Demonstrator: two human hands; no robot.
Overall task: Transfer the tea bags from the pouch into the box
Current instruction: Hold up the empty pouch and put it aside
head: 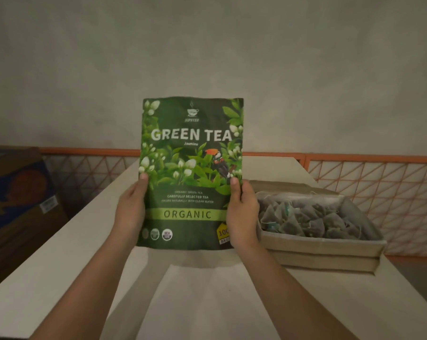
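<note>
Pouch (191,173): green "GREEN TEA" printed bag, held upright above the near part of the table (60,241), long axis vertical, printed face toward the camera, text right way up, top edge flat. Left hand (131,207): grips the pouch's left edge, thumb on the front. Right hand (243,212): grips the right edge, thumb on the front, fingers behind. Box (325,251): beige, open-topped, on the table just right of the pouch; holds a heap of pyramid tea bags (313,217) with strings. Carton (16,200): blue and brown, far left. Orange mesh railing (369,182): behind the table, before a plain wall.
</note>
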